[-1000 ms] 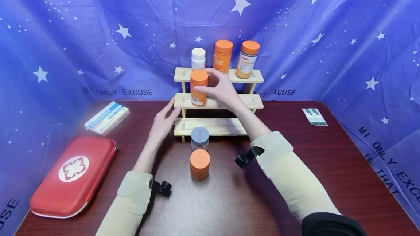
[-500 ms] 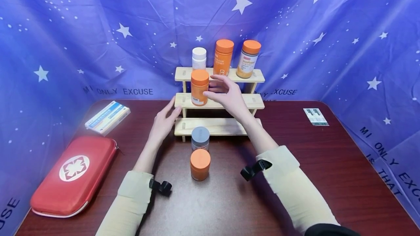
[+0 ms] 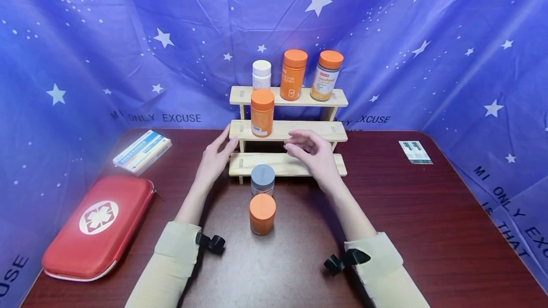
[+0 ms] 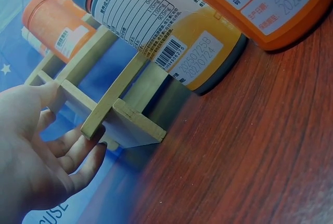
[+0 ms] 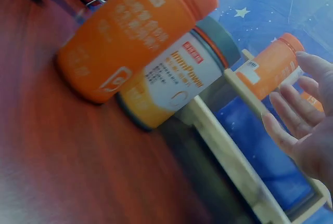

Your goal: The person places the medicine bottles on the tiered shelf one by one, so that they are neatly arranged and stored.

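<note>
A three-tier wooden rack (image 3: 310, 130) stands near the back of the table. My left hand (image 3: 214, 158) holds its left end at the middle tier, thumb in front and fingers behind. On that tier, toward the left, stands an orange bottle (image 3: 262, 117) with an orange lid. My right hand (image 3: 317, 158) hovers in front of the rack, fingers loosely bent, with nothing in it. In front of the rack stand a grey-lidded bottle (image 5: 174, 78) and, nearer, another orange bottle (image 5: 127, 37). In the right wrist view the right hand's fingers are spread, apart from the bottles.
The top tier bears a white bottle (image 3: 261, 76), an orange bottle (image 3: 293, 75) and an orange-lidded bottle with a white-and-yellow label (image 3: 326, 76). A red first-aid case (image 3: 100, 227) and a medicine box (image 3: 143, 151) lie left. A small printed packet (image 3: 415, 152) lies right.
My right hand has let go of the orange bottle on the middle tier and drawn back, down and to the right. The bottle stays standing there. My left hand keeps its place.
</note>
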Tool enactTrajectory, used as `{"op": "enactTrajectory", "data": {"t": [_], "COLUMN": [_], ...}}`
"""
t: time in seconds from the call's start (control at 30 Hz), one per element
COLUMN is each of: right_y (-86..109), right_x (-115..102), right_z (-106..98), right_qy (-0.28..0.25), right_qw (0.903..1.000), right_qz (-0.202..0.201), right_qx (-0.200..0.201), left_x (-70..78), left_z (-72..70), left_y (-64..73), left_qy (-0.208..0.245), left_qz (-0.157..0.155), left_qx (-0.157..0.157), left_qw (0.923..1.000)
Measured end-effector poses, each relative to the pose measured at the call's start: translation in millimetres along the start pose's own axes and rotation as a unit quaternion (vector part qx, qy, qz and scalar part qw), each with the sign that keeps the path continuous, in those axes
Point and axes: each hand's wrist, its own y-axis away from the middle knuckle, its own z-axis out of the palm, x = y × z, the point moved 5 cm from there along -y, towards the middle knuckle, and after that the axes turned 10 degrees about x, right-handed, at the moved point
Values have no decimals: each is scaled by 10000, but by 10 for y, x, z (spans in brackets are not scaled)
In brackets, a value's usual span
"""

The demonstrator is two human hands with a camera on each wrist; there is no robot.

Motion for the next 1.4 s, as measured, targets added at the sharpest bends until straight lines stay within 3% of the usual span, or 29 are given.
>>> {"op": "enactTrajectory", "data": {"t": [0.23,0.5,0.87,1.23,1.4], "right_y": [189,270,311,415,441], "right_x": [62,17,77,219,250], "right_z": [-37,-55,80,324,356], "right_qy": [371,1001,678,867,831], "right_qw": [9974,9840,9823,9699,9721], "right_qz": [27,-104,196,182,163], "right_qx": [-612,-1472,-1737,-2267,-2187], "left_x": [8,27,40,-3,8], "left_z": [-23,-8,-22,-29,-21], "left_y": [-9,-8,-20,0,10], "left_qy": [-58,-270,-298,-110,-201], "left_qz": [70,128,147,6,59], "left_qx": [75,54,92,36,44], "left_qw": [9999,9995,9994,9999,9998]}}
